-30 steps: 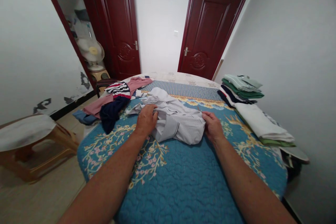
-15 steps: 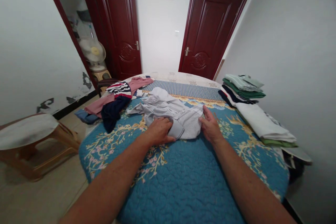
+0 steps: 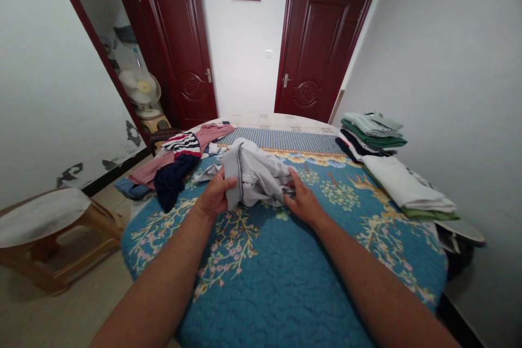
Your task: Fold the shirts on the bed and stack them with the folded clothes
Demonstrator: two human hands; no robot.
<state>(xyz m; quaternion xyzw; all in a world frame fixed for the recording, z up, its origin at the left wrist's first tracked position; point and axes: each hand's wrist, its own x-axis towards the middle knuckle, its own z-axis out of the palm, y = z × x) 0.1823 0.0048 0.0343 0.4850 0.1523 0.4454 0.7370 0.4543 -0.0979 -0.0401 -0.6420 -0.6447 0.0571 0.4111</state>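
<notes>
A grey-and-white striped garment (image 3: 261,174) is bunched up over the middle of the table, with a plain grey band along its left side. My left hand (image 3: 215,191) grips that band, thumb on top. On the opposite side my right hand (image 3: 302,196) pinches the striped cloth between thumb and fingers. Folds hide the garment's full shape, so I cannot tell its exact kind. Beneath it spreads a blue quilted cover (image 3: 285,277) with a flower pattern.
Rumpled pink, navy and striped clothes (image 3: 179,155) lie at the table's left. Along the right edge are stacked folded green clothes (image 3: 373,133) and a folded white cloth (image 3: 408,185). A stool (image 3: 53,223) stands at left, and two dark red doors (image 3: 322,38) are behind.
My left hand has moved left and raised the grey band upright. My right hand has drawn inward with the striped cloth, which is now more bunched. The view has shifted slightly.
</notes>
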